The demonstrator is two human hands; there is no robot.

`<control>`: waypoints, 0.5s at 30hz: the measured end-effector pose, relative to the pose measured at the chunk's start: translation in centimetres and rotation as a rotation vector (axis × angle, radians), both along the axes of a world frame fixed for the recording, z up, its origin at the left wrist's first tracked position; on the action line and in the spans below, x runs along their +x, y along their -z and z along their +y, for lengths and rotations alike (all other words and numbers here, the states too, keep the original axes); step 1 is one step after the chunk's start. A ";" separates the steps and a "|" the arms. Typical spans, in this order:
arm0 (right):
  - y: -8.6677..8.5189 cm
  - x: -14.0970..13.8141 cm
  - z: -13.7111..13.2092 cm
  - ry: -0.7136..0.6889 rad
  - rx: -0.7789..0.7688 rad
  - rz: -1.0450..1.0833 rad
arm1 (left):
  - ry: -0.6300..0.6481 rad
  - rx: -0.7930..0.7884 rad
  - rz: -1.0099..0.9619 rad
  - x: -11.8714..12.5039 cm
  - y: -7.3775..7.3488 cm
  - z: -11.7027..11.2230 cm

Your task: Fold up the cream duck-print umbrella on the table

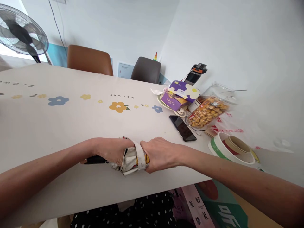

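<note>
A crumpled, off-white printed bundle [129,159], cloth or soft packaging, is held just above or on the table near its front edge. A pale band [140,155] loops round its middle, and an orange-yellow print shows beside it. My left hand [112,150] is closed round the left part of the bundle, its fingertips mostly hidden. My right hand [160,154] grips the right end beside the band, thumb on top. Below my left wrist a dark object [96,159] with a brownish tip lies partly hidden; I cannot tell whether it belongs to the bundle.
On the right lie a black phone [182,128], a snack jar [206,112], purple boxes [172,100], a white-green tape roll [222,147] and a plastic bag [251,129]. Behind the flower-printed table [71,123] stand a brown chair [90,60], a grey chair [146,70] and a fan [22,33].
</note>
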State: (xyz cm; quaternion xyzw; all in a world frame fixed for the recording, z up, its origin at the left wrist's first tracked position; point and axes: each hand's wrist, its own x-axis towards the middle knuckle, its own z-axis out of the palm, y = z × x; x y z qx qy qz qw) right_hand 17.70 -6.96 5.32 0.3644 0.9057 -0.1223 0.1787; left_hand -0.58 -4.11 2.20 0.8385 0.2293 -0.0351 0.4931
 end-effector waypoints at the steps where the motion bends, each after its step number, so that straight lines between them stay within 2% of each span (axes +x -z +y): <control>1: 0.4 0.1 0.1 -0.010 0.119 0.008 | -0.039 0.097 0.033 -0.2 -0.2 0.1; 4: 1.9 0.5 0.4 -0.059 0.498 0.000 | -0.198 0.330 0.159 -0.7 -0.6 0.5; 6: 2.8 0.7 0.6 -0.129 0.689 -0.031 | -0.238 0.278 0.179 -1.0 -0.7 1.0; 11: 3.1 0.9 0.8 -0.313 0.970 0.089 | -0.164 -0.307 0.007 -1.4 -0.3 1.8; 13: 2.7 0.8 0.8 -0.343 1.031 0.124 | -0.143 -0.555 -0.065 -1.2 0.2 1.7; 15: 2.3 0.8 0.6 -0.358 1.040 0.118 | -0.160 -0.699 -0.119 -0.9 0.6 1.4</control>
